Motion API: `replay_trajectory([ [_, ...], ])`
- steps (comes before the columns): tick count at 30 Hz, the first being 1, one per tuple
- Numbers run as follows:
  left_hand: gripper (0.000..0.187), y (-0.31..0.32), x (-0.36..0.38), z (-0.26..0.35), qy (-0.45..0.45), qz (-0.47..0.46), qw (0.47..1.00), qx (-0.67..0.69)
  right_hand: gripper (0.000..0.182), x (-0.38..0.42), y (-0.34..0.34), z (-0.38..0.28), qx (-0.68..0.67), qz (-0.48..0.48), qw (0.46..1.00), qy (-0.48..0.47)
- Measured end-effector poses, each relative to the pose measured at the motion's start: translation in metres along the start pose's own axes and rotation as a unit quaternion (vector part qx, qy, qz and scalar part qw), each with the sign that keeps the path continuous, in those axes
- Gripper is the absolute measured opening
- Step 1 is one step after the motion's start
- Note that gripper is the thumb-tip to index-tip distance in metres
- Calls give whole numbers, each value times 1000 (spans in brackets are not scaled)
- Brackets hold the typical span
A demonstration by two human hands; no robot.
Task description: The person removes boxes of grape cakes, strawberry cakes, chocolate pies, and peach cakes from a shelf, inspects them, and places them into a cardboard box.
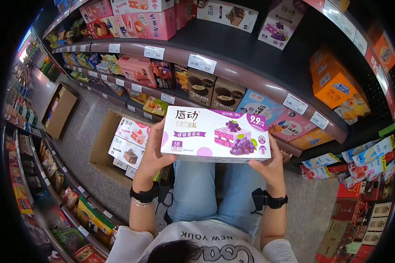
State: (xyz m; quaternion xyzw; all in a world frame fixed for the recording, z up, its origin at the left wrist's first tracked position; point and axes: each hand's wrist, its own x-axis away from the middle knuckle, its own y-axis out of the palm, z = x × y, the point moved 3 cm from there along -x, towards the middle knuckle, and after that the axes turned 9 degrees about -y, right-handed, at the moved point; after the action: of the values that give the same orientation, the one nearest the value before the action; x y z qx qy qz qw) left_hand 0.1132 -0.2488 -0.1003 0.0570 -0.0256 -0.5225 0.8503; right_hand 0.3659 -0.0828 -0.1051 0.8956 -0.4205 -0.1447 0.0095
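1. Head view: left hand (pixel 150 151) and right hand (pixel 267 164) each clasp one end of a grape cake box (pixel 215 133), held level, label up.
2. Beyond the hands: shelf (pixel 232 72). Beside the left hand: open carton (pixel 102 144) on the floor.

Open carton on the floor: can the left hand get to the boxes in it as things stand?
Probably not right now. The left hand is gripping one end of the purple cake box, so it is occupied. The carton sits open just beside it, nothing covering the boxes inside.
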Motion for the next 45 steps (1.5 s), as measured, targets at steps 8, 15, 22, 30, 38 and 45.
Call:
replay_trajectory([
  [8,81,-6,0,-11,-39,9,998,55,65,2,-3,4,26,72,997,-29],
  [15,59,13,1,-14,-105,56,977,177,46,-1,-2,17,31,122,992,-25],
  [22,55,14,2,-14,-112,71,966,223,43,0,7,19,26,141,990,-15],
  [30,52,12,3,-20,-126,72,962,233,40,0,12,21,36,147,988,0],
  [38,56,-10,14,-20,-115,91,954,263,38,-1,27,33,71,93,993,4],
  [45,54,-60,40,-24,-92,209,924,308,41,-3,76,49,43,-29,997,60],
])
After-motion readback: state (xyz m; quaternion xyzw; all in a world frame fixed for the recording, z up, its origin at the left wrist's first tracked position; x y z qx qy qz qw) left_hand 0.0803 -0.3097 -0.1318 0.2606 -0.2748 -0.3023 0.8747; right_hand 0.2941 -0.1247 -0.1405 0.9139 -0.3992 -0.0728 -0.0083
